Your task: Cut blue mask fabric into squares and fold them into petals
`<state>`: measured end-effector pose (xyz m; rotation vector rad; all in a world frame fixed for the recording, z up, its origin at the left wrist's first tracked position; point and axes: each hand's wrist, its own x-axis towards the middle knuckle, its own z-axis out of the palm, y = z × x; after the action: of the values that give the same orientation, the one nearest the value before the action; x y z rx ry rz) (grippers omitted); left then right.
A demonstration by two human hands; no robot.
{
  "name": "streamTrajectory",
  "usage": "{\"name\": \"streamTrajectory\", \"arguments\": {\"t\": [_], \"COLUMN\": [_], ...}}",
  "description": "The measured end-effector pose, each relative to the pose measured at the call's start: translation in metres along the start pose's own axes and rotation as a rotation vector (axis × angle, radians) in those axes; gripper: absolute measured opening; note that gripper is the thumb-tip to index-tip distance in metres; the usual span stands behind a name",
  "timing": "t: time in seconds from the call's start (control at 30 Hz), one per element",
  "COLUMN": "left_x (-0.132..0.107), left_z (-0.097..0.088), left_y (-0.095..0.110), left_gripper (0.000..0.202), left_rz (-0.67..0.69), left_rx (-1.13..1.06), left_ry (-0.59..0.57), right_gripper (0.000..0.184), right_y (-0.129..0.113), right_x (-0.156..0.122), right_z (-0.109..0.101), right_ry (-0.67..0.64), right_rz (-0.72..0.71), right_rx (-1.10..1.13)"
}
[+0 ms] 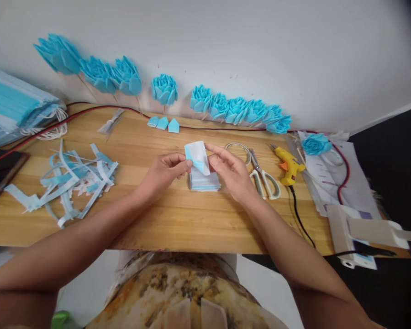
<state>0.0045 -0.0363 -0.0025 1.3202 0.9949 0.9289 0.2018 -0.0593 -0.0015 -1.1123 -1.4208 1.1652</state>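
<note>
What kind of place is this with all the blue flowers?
Most likely a craft table, perhaps at home. A yellow hot glue gun and scissors lie on the wooden table, blue flowers line the wall, and the left hand and right hand pinch a blue-and-white piece.

Sheet (pixel 198 156) held above stack (pixel 205 183) at worktop (pixel 150 228) centre; scissors (pixel 265 179) just right, glue gun (pixel 289 164) right of those. Scraps (pixel 75 183) lie left, masks (pixel 13 105) at far left rear. Flowers (pixel 238 109) line the wall (pixel 226 45) behind.
</note>
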Motion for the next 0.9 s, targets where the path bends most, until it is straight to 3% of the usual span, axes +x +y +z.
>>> {"name": "streamTrajectory", "arguments": {"t": [0.2, 0.4, 0.5, 0.63, 0.7, 0.9], "left_x": [0.0014, 0.0013, 0.0004, 0.0007, 0.001, 0.0006], "left_z": [-0.0013, -0.0012, -0.0004, 0.0005, 0.0006, 0.0006], "left_y": [-0.0028, -0.004, -0.0002, 0.0025, 0.002, -0.0009], "left_gripper": [0.025, 0.025, 0.03, 0.032, 0.029, 0.029], "left_rz": [0.021, 0.034, 0.024, 0.012, 0.015, 0.034], "left_rx": [-0.002, 0.001, 0.016, -0.018, -0.034, -0.069], "left_ry": [0.007, -0.008, -0.026, 0.008, 0.032, 0.054], "right_gripper": [0.034, 0.014, 0.005, 0.015, 0.02, 0.021], "right_y": [-0.004, -0.0045, -0.0025, -0.0016, -0.0026, -0.0078], "right_x": [-0.0012, -0.004, -0.0038, -0.0028, -0.0031, -0.0064], "right_z": [0.0012, 0.0056, 0.0055, 0.0031, 0.0012, -0.0012], "right_ry": [-0.003, 0.07, 0.095, 0.04, 0.022, 0.003], "right_rz": [-0.094, -0.176, -0.31, -0.504, -0.486, -0.158], "right_rx": [-0.06, -0.385, -0.496, -0.617, -0.585, -0.278]}}
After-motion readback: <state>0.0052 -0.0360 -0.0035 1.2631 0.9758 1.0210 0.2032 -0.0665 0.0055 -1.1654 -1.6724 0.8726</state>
